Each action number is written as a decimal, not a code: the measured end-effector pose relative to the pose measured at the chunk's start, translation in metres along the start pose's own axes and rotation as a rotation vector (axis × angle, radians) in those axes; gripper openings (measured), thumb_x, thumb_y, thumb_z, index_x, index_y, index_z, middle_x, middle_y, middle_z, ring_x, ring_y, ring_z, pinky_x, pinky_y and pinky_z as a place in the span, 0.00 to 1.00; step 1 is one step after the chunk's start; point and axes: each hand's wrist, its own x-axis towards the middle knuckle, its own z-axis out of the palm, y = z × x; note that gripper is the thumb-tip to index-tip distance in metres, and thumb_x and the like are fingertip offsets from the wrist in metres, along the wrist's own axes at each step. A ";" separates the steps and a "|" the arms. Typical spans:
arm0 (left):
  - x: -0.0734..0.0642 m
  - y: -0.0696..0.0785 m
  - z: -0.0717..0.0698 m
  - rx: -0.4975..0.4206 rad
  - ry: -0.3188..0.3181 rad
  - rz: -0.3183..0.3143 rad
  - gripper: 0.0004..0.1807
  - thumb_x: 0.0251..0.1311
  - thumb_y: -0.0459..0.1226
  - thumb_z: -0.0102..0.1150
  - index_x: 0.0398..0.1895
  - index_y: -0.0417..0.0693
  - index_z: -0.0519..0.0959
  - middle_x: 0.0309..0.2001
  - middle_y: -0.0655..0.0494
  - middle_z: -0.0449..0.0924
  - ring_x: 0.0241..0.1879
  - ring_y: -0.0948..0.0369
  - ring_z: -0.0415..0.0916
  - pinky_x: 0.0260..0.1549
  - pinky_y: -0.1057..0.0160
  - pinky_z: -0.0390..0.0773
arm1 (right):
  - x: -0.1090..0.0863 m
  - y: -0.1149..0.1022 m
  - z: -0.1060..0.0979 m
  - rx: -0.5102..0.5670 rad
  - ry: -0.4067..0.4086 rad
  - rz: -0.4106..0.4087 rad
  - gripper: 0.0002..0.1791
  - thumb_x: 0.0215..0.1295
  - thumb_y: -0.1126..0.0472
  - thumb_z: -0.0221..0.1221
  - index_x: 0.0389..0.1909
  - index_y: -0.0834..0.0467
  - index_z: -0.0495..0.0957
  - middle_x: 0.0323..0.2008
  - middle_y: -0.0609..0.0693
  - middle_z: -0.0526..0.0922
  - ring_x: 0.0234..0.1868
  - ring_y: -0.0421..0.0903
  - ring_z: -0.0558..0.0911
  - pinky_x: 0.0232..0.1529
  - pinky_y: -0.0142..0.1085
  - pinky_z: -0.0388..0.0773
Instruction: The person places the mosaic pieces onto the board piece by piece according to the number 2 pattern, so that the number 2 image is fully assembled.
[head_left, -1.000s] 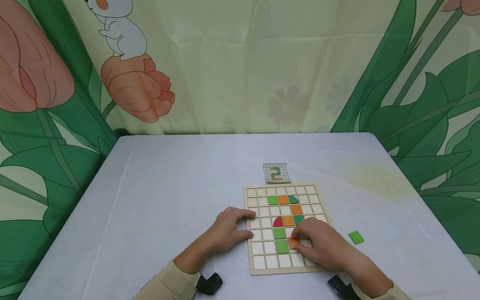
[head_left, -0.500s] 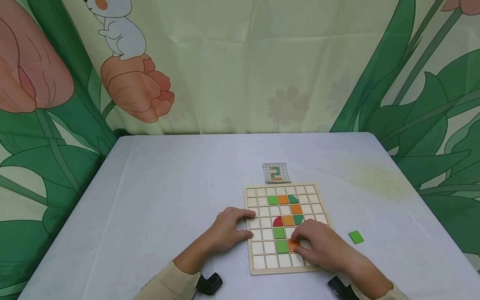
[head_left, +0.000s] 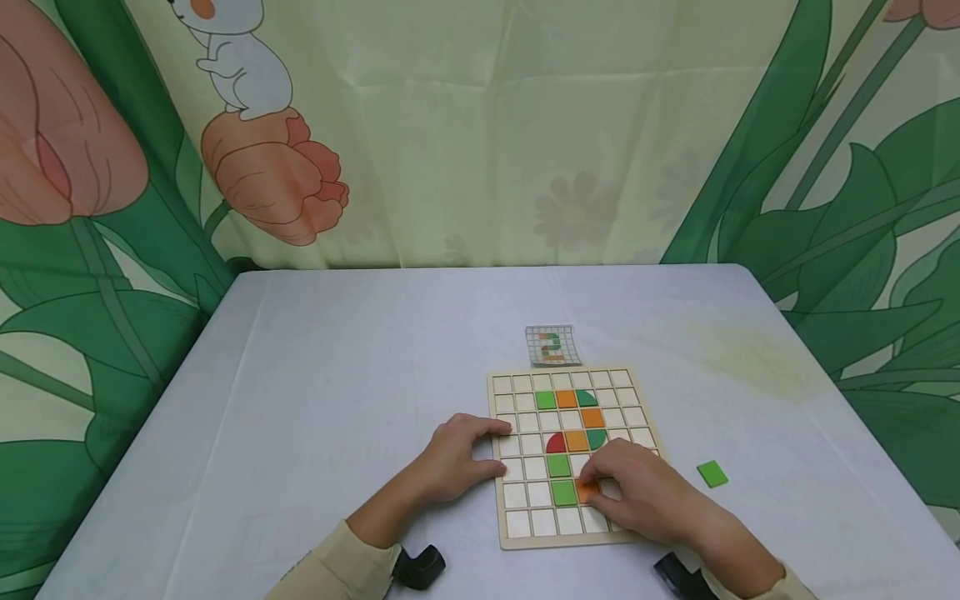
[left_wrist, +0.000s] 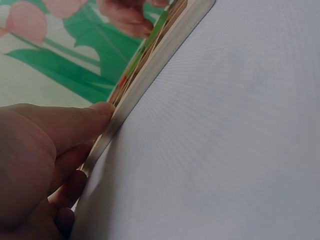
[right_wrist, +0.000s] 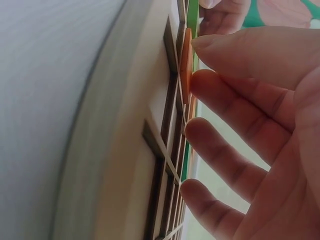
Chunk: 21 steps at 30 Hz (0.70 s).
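A wooden grid board [head_left: 555, 544] lies on the table with coloured tiles in several cells. My left hand [head_left: 457, 458] rests at the board's left edge, index finger and thumb touching the rim a little apart. In the right wrist view, my right thumb and index finger [right_wrist: 240, 115] pinch an orange square tile [right_wrist: 186, 70], which stands slightly proud of the grid. That tile is right of a green square tile [head_left: 564, 494] in a lower row. Above sit a red quarter-round tile [head_left: 556, 444] and another orange tile [head_left: 576, 441]. My right hand [head_left: 648, 487] hides several cells.
One loose green square tile [head_left: 712, 474] lies right of the board. Beyond its far edge is a small printed grid card [head_left: 553, 346]. The white table [head_left: 360, 350] ends at a curtain [head_left: 465, 167] with painted flowers.
My right fingers have brought the orange tile slightly left and down toward the grid, beside the green tile. The left hand and the board have stayed put.
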 end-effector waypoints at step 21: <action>0.000 0.000 0.000 -0.003 -0.004 0.011 0.25 0.57 0.38 0.71 0.60 0.50 0.81 0.58 0.56 0.79 0.62 0.53 0.68 0.61 0.45 0.65 | -0.005 0.006 -0.025 0.020 0.011 0.189 0.11 0.59 0.60 0.69 0.43 0.48 0.83 0.46 0.41 0.81 0.52 0.49 0.79 0.53 0.51 0.77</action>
